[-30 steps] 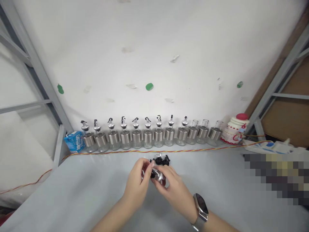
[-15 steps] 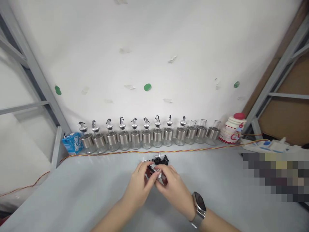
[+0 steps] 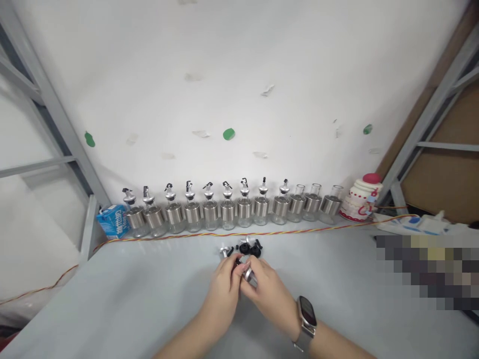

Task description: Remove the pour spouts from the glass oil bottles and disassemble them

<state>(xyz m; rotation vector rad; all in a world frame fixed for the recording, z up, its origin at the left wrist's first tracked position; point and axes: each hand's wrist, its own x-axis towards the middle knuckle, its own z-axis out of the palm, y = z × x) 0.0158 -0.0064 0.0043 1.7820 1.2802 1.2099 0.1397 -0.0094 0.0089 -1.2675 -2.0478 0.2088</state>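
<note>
Between my two hands is a silver pour spout point(image 3: 248, 273) with a dark part at its upper left end, partly hidden by my fingers. My left hand point(image 3: 225, 284) pinches the dark end. The silver body is gripped by my right hand point(image 3: 268, 285), which has a watch point(image 3: 307, 313) on its wrist. Just beyond my fingers lie loose spout parts: a silver spout piece point(image 3: 224, 251), black stoppers point(image 3: 244, 248) and small black pieces.
A row of glass bottles with steel sleeves point(image 3: 228, 212) stands along the wall, most topped with spouts; the rightmost ones are open-necked. A twisted red-yellow wire point(image 3: 209, 235) runs before them. A blue carton point(image 3: 113, 222) stands left, a decorated jar point(image 3: 359, 199) right.
My left hand has shifted slightly right, its fingers closing nearer to my right hand on the spout. More of the silver body and of the loose silver piece shows now.
</note>
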